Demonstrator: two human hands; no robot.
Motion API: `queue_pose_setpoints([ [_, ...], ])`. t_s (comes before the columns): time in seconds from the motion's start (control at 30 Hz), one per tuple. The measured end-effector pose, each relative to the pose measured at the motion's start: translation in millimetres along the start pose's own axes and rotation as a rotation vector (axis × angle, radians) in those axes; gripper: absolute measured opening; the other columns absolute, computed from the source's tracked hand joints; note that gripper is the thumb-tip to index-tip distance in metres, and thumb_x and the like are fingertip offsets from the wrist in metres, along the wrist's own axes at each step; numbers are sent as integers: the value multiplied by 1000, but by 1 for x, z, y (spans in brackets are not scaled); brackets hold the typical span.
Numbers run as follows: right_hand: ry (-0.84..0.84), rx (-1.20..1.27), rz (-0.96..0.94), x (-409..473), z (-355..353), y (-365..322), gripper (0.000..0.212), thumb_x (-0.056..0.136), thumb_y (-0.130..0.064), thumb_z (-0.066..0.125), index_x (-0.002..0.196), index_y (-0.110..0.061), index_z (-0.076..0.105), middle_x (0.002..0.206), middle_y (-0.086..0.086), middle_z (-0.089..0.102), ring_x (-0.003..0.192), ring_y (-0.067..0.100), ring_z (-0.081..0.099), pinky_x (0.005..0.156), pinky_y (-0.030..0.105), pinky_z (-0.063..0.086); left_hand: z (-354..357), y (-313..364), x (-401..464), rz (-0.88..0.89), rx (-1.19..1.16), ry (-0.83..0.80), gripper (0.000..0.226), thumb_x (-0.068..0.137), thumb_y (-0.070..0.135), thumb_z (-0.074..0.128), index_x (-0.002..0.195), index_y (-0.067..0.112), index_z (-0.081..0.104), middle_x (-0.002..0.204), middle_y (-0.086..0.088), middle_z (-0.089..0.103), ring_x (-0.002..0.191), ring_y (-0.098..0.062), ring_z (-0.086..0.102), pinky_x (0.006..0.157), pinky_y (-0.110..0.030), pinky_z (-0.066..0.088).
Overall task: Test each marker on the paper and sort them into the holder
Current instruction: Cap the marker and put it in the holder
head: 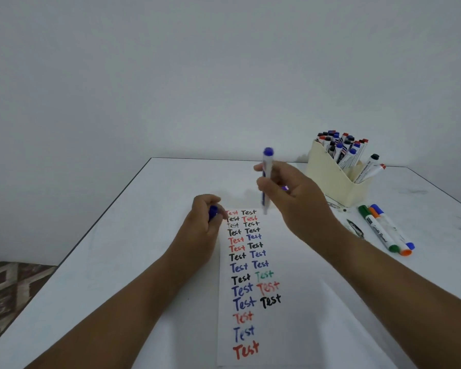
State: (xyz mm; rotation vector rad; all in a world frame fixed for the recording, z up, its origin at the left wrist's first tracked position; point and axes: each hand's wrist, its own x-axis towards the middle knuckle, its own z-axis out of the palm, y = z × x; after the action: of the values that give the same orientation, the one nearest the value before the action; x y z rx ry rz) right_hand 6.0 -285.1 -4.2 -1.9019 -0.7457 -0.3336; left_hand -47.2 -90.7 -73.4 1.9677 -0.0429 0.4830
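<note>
My right hand [293, 198] grips a blue marker [266, 166] upright above the far end of the paper [290, 328], blue end up and tip down. My left hand [204, 219] holds the marker's blue cap [213, 212] at the paper's left edge. The white paper strip is covered with rows of the word "Test" in red, black, blue and green. A cream holder [336, 179] stands at the back right, packed with several markers in its tall part and two leaning in its low front part.
Three markers lie on the table right of the paper: green [378, 230], orange [391, 233], blue [395, 226]. A small dark object [355, 230] lies beside them. The table's left edge [101, 219] runs diagonally; patterned floor shows beyond.
</note>
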Motion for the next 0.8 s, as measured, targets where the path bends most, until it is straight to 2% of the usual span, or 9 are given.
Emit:
queue_pose_setpoints([
  [0.07, -90, -382, -206, 5, -9, 15, 18, 99, -39, 57, 107, -28, 68, 86, -6, 63, 79, 15, 55, 72, 31, 45, 0, -4, 2, 24, 98, 0, 16, 101, 16, 52, 113, 26, 50, 106, 13, 65, 95, 4, 63, 68, -8, 50],
  [0.13, -175, -670, -341, 5, -13, 27, 27, 98, -42, 52, 109, -25, 69, 84, -6, 57, 72, 15, 52, 72, 35, 47, -2, -6, 2, 88, 217, -9, 20, 99, 17, 57, 114, 30, 59, 104, 18, 66, 91, 7, 61, 71, -9, 49],
  [0.23, -213, -939, -447, -1, -12, 38, 33, 98, -43, 45, 105, -24, 72, 85, -3, 60, 70, 20, 62, 91, 52, 52, -5, -9, 4, 247, 399, 29, 33, 95, 16, 64, 127, 25, 65, 109, 13, 67, 94, 1, 55, 81, -4, 41],
  [0.33, -189, -1005, -505, -4, -11, 43, 20, 93, -39, 63, 96, -24, 76, 84, -5, 68, 76, 17, 68, 99, 58, 44, -6, -6, 1, 208, 348, 59, 40, 93, 21, 67, 132, 25, 61, 104, 15, 65, 90, 0, 58, 80, 0, 38],
  [0.43, -120, -990, -533, -3, -8, 41, 11, 88, -36, 75, 89, -25, 77, 79, -8, 67, 73, 13, 66, 98, 57, 43, -5, -6, 0, 177, 325, 73, 24, 91, 24, 69, 115, 22, 67, 99, 16, 67, 91, 0, 61, 76, -4, 42],
  [0.63, -74, -972, -548, -4, -4, 37, 10, 88, -33, 75, 87, -24, 73, 80, -8, 62, 65, 17, 63, 96, 54, 39, -4, -9, 1, 229, 359, 89, 25, 90, 24, 72, 114, 17, 71, 102, 8, 71, 88, -6, 62, 76, -7, 44],
  [0.8, -129, -1034, -544, -2, 1, 38, 7, 90, -28, 72, 86, -23, 68, 80, -7, 57, 66, 18, 58, 92, 48, 36, -4, -8, 0, 238, 367, 93, 25, 91, 22, 70, 115, 16, 70, 101, 7, 70, 87, 4, 58, 74, -3, 40],
])
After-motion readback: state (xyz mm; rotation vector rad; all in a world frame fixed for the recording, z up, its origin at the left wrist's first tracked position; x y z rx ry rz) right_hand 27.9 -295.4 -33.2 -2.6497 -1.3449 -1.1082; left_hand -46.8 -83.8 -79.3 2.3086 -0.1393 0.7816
